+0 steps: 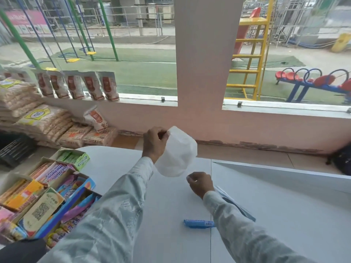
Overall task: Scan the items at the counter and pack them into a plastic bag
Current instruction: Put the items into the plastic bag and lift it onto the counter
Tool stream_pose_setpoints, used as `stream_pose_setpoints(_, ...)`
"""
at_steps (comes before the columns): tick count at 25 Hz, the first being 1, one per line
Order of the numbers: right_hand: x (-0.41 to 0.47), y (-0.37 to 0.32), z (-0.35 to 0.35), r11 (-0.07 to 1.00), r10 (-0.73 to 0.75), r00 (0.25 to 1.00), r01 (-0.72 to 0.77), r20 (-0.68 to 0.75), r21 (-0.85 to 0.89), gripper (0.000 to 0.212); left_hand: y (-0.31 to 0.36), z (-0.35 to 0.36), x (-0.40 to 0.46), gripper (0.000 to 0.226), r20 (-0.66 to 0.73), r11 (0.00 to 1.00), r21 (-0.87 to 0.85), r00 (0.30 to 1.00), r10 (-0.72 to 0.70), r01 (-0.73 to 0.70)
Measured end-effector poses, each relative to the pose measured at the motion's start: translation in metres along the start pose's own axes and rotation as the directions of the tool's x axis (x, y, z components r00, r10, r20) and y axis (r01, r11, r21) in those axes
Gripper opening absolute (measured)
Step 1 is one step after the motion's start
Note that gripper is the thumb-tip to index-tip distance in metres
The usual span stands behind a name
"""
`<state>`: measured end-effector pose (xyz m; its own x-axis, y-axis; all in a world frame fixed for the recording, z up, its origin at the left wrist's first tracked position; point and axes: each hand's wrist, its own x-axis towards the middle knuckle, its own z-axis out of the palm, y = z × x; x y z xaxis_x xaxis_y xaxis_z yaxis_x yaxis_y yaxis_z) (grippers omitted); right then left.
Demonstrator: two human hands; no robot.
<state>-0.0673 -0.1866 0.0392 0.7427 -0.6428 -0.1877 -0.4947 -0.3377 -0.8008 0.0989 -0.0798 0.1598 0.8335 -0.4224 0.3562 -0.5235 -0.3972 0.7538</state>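
You stand at a pale grey counter [171, 205] with a thin seam running toward you, set before a pink wall and two wide windows that look out on a playground. Above the counter's far half you hold one white, translucent plastic bag [177, 152]; it is crumpled and puffed, hanging clear of the surface. Your left hand [154, 142] pinches its top edge with fingers closed on the film. Your right hand [200, 184] is curled just below the bag; whether it grips the bag's lower edge you cannot tell. One blue wrapped bar [198, 223] lies flat on the counter, nearer you than the bag, beside your right sleeve. Left of the bag, open cardboard boxes of sweets [47, 196] crowd the counter's edge.
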Motion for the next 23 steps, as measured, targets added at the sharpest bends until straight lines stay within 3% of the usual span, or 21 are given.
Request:
stream_pose_setpoints(2,-0.023,0.035,0.011,0.888,-0.182,0.975,0.218,0.127,-0.406,0.034,-0.018,0.008,-0.011,0.016,0.026,0.999,0.035,1.000,-0.002,0.001)
stream_pose_setpoints(3,-0.036,0.056,0.019,0.792,-0.239,0.941,0.332,0.240,-0.512,0.041,-0.027,0.013,-0.018,0.015,0.042,0.998,0.056,0.999,-0.001,-0.001)
stream_pose_setpoints(5,-0.061,0.100,0.033,0.611,-0.295,0.846,0.524,0.444,-0.592,0.047,-0.047,0.024,-0.032,0.014,0.093,0.995,0.103,0.996,-0.014,0.004)
stream_pose_setpoints(8,-0.081,0.143,0.037,0.469,-0.347,0.791,0.612,0.504,-0.637,0.057,-0.071,0.035,-0.057,0.011,0.176,0.983,0.180,0.983,-0.058,0.026)
stream_pose_setpoints(12,-0.082,0.135,0.029,0.568,-0.361,0.831,0.556,0.423,-0.607,0.062,-0.090,0.044,-0.085,0.011,0.245,0.970,0.230,0.960,-0.134,0.077)
stream_pose_setpoints(14,-0.080,0.115,0.032,0.612,-0.404,0.863,0.501,0.303,-0.612,0.057,-0.090,0.046,-0.096,0.012,0.274,0.967,0.231,0.947,-0.166,0.102)
stream_pose_setpoints(17,-0.065,0.068,0.039,0.752,-0.350,0.920,0.388,0.175,-0.534,0.040,-0.090,0.047,-0.105,0.012,0.318,0.968,0.224,0.930,-0.183,0.114)
stream_pose_setpoints(20,-0.044,0.026,0.052,0.756,-0.216,0.950,0.309,0.226,-0.578,0.019,-0.081,0.048,-0.112,0.010,0.347,0.969,0.205,0.916,-0.201,0.135)
stream_pose_setpoints(23,-0.023,-0.005,0.065,0.770,-0.170,0.968,0.247,0.184,-0.588,0.017,-0.077,0.048,-0.118,0.008,0.306,0.974,0.148,0.928,-0.212,0.174)
